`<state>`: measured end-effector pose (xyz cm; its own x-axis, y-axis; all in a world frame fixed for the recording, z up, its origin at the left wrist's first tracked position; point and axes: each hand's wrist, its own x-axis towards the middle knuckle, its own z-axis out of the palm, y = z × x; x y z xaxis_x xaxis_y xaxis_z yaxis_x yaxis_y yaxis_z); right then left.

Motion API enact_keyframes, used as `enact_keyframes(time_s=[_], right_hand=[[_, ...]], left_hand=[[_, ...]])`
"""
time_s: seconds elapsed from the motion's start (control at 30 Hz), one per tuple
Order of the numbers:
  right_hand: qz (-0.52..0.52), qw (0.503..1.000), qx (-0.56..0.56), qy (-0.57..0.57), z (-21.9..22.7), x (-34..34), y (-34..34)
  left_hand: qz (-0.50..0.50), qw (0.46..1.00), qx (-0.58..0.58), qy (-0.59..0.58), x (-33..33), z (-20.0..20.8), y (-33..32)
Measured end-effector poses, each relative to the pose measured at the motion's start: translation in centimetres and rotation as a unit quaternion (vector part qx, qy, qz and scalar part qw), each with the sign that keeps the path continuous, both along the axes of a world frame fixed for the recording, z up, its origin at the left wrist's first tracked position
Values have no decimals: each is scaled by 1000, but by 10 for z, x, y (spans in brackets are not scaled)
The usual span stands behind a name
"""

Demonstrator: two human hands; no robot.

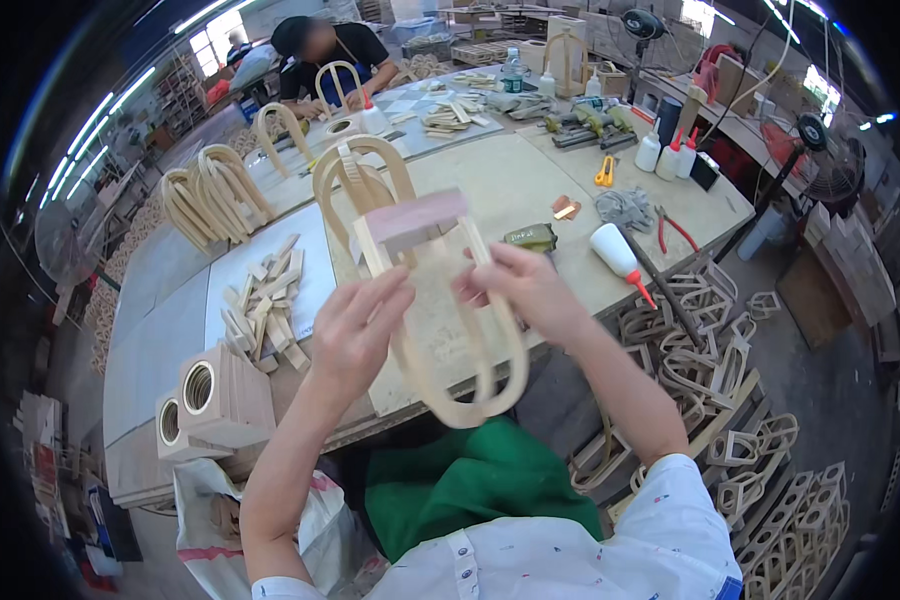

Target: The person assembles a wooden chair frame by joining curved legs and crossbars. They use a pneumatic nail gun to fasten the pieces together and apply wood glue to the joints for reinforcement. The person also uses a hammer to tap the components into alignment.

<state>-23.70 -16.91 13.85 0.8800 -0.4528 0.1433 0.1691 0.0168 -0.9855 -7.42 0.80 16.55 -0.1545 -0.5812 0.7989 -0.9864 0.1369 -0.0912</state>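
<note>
Both my hands hold a pale bent-wood frame (460,413) above the table's near edge. It has two long U-shaped loops, their curved ends toward me, joined by a crosswise wooden block (416,217) at the far end. My left hand (362,315) grips the left side, fingers closed near the block. My right hand (518,285) closes round the right side, some fingers hidden behind the wood. The frame is slightly blurred. Just beyond it, a similar arched frame (390,150) stands on the table, partly covered.
Left are small wood strips (270,300), stacked arches (215,195) and blocks with round holes (225,395). A glue bottle (615,250), pliers (678,230), clamps (590,128) and a yellow cutter (605,172) lie right. A co-worker (330,60) sits across; frames (705,320) pile below right.
</note>
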Motion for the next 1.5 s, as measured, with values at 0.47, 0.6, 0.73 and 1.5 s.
enact_keyframes(time_s=[0.47, 0.6, 0.73, 1.5], right_hand=[[-27, 972, -234, 12, -46, -9, 33], [-333, 912, -207, 121, -51, -50, -74], [-397, 718, -498, 281, -116, -105, -209], [-105, 975, 2, -196, 97, -50, -88]], left_hand=[[4, 777, 25, 630, -13, -48, 45], [132, 833, 116, 524, -20, -43, 57], [120, 853, 121, 494, -28, -35, 57], [78, 849, 167, 494, -15, -24, 70]])
